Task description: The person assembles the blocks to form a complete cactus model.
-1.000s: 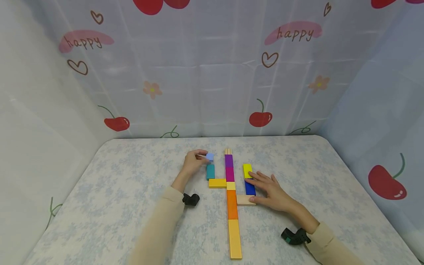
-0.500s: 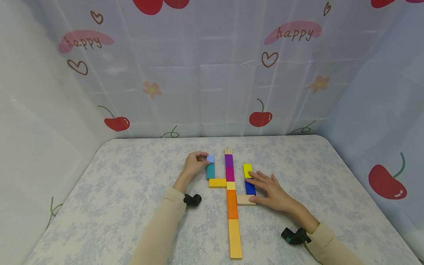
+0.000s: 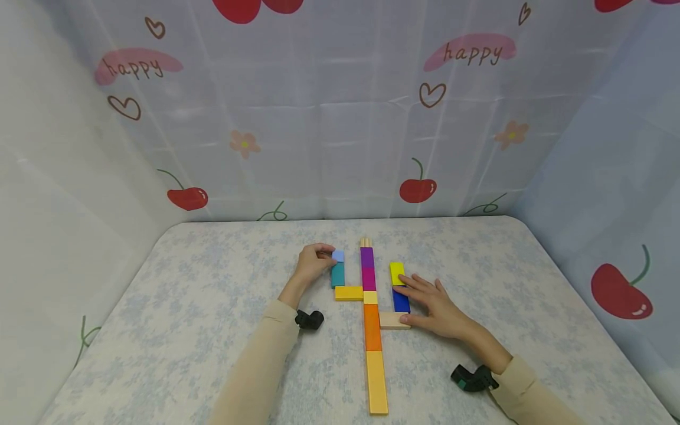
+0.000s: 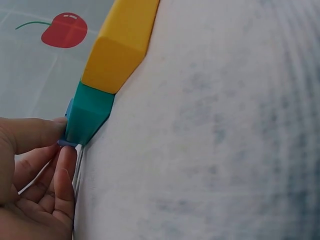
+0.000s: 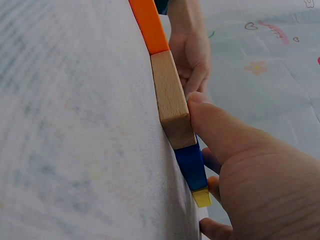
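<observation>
My left hand (image 3: 312,263) pinches a small light blue block (image 3: 338,255) between thumb and fingers. This block sits against the far end of a teal block (image 3: 337,275); in the left wrist view the teal block (image 4: 90,112) mostly hides it. A yellow-orange block (image 3: 348,293) lies crosswise, joining teal to the central column. My right hand (image 3: 438,310) rests with spread, fairly straight fingers on the right branch. Its thumb touches the natural wood block (image 3: 392,320), also clear in the right wrist view, and its fingers lie by the blue block (image 3: 401,300) and yellow block (image 3: 397,273).
Down the middle runs a straight column: thin sticks (image 3: 366,242), a purple block (image 3: 367,257), a magenta block (image 3: 368,279), a pale yellow block (image 3: 370,297), an orange block (image 3: 373,327) and a long yellow block (image 3: 378,382). A patterned cloth covers the table (image 3: 175,330). Printed curtains surround it.
My left hand has moved slightly nearer with the light blue block, closing the small gap to the teal block. The right hand has stayed in place.
</observation>
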The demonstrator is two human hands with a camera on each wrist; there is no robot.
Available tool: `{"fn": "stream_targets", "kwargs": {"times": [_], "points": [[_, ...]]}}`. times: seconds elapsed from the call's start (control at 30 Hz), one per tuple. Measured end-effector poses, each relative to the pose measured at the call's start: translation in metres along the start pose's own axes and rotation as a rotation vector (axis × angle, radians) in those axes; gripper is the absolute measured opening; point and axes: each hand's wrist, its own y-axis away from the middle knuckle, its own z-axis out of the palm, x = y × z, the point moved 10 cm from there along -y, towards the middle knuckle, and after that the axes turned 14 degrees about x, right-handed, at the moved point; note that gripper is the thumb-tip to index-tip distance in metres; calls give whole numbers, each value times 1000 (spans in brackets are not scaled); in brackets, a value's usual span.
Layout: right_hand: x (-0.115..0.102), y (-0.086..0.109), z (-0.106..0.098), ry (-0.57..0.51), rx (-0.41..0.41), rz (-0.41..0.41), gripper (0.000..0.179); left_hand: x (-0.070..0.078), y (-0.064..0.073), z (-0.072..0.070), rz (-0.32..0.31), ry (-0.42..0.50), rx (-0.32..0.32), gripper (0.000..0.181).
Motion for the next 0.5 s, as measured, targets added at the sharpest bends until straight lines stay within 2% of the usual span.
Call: {"fn": "stream_targets", "kwargs": {"times": [0.5], "points": [[-1, 0, 0, -1, -2, -4, 62, -1, -1, 1, -25, -31, -23, 24]]}}
